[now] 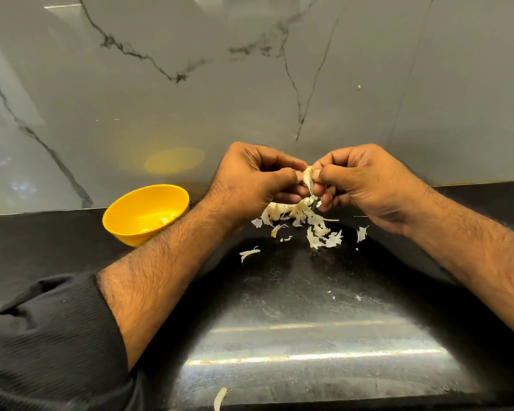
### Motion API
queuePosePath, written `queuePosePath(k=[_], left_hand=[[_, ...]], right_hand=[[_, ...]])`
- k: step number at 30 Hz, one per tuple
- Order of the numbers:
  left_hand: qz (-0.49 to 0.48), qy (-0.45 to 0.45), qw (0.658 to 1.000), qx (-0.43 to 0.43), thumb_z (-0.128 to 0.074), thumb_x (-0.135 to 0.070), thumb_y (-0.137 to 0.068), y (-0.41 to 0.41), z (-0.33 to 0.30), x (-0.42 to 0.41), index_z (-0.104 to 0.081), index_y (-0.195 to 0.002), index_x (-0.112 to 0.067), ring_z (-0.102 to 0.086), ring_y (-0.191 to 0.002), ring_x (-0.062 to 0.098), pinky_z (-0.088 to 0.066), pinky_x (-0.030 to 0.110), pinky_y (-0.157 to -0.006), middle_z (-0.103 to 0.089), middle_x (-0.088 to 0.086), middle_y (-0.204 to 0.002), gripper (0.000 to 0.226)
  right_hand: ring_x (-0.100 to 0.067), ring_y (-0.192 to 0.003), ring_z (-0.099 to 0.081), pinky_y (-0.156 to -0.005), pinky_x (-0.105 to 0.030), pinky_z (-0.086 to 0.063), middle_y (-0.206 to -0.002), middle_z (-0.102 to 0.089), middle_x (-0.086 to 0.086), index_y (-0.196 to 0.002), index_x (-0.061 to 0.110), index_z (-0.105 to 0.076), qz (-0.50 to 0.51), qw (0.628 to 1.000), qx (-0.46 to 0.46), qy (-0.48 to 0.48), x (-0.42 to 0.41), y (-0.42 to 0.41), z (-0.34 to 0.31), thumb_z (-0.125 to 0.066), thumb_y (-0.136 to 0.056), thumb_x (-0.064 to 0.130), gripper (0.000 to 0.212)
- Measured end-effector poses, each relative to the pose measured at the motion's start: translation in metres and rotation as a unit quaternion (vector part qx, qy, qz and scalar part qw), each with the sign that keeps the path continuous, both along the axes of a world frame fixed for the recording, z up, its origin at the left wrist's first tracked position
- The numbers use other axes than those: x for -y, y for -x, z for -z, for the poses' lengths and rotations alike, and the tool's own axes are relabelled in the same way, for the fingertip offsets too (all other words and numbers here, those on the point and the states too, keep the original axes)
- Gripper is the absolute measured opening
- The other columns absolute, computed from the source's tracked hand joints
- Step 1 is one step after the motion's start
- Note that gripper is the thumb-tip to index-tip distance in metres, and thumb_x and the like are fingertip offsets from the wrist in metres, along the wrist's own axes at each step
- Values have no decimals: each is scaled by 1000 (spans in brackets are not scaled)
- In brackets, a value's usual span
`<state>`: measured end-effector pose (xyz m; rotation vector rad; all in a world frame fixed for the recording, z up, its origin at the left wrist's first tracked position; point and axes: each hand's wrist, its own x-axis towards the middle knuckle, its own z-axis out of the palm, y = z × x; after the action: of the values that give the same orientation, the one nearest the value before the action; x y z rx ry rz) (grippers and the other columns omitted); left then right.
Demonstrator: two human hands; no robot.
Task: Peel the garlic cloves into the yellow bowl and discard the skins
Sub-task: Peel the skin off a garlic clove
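Note:
Both hands meet above the black counter, pinching one small garlic clove [308, 177] between them. My left hand [258, 176] holds it from the left with thumb and fingers curled. My right hand [356, 180] pinches it from the right, and a strip of skin hangs down from the clove. Below the hands lies a pile of white garlic skins [304, 221]. The yellow bowl [137, 218] stands to the left against the wall, with a few peeled cloves [165, 220] inside.
The black counter [309, 307] runs up to a grey marble wall [250, 84] right behind the hands. Loose skin scraps lie scattered, one [249, 253] left of the pile and one [220, 398] at the front edge.

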<state>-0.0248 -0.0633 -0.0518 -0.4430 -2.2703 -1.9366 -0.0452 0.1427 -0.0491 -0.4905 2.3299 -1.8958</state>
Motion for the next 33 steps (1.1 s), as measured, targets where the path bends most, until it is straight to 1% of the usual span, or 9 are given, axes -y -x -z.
queuePosePath(k=[6, 13, 16, 19, 22, 24, 28, 30, 33], left_hand=[[8, 25, 1000, 15, -81, 4, -86, -4, -2, -1, -77, -107, 3, -81, -83, 31, -68, 39, -75, -81, 17, -89, 21], [-11, -29, 999, 34, -73, 15, -88, 0, -1, -1, -61, -112, 6, -78, -76, 31, -65, 34, -67, -77, 28, -93, 29], [1, -38, 999, 29, -74, 12, -89, 1, -2, 2, -61, -108, 2, -79, -81, 31, -66, 35, -71, -79, 22, -94, 24], [9, -20, 999, 24, -72, 9, -91, 1, -2, 4, -67, -111, 4, -78, -84, 27, -64, 34, -77, -79, 19, -99, 21], [11, 2, 1000, 11, -70, 9, -93, 1, -1, 5, -72, -111, 1, -76, -84, 22, -62, 29, -76, -80, 17, -101, 19], [9, 10, 1000, 5, -71, 7, -94, 1, -1, 5, -73, -111, 1, -75, -83, 20, -61, 25, -74, -80, 16, -101, 19], [1, 13, 1000, -1, -74, 4, -92, 2, -1, 5, -73, -113, 3, -75, -80, 19, -60, 25, -71, -80, 17, -100, 20], [-8, 26, 1000, -12, -77, 2, -91, 2, 0, 4, -74, -112, 2, -77, -80, 20, -62, 27, -72, -80, 15, -97, 21], [-23, 59, 997, -35, -79, -2, -91, 2, 1, 4, -77, -107, -3, -78, -80, 21, -61, 27, -72, -81, 11, -91, 16]], right_hand=[[-16, -62, -61, -61, -28, -57, -77, -70, -11, -103, -3, -74, -19, 1000, -9, -20, -1, 0, 0, -67, -100, 7, 13], [-15, -60, -60, -60, -30, -56, -73, -70, -9, -99, -1, -74, 10, 999, -21, -25, -6, 4, -2, -66, -99, 5, 10], [-18, -59, -64, -65, -38, -60, -74, -74, -13, -91, 1, -75, 34, 994, -52, -86, -8, 5, -2, -75, -91, 1, 0], [-17, -66, -72, -72, -40, -65, -76, -76, -7, -87, 12, -77, 51, 978, -97, -178, -11, 7, -4, -82, -84, 0, 13], [-10, -73, -73, -74, -31, -62, -78, -76, 4, -89, 24, -77, 46, 964, -126, -228, -14, 6, -8, -84, -87, 14, 12], [-13, -73, -74, -74, -31, -63, -76, -76, 4, -88, 22, -77, 46, 963, -143, -223, -14, 6, -8, -80, -93, 27, 7], [-11, -78, -74, -84, -39, -65, -86, -77, 3, -94, 26, -75, 41, 961, -159, -221, -14, 6, -7, -84, -88, 16, 15], [-8, -74, -71, -80, -37, -64, -82, -75, 5, -93, 27, -76, 28, 957, -172, -231, -14, 4, -8, -82, -90, 26, 7], [-14, -70, -69, -72, -34, -62, -76, -73, 5, -90, 28, -78, 34, 953, -203, -224, -11, 0, -9, -77, -93, 39, 12]])
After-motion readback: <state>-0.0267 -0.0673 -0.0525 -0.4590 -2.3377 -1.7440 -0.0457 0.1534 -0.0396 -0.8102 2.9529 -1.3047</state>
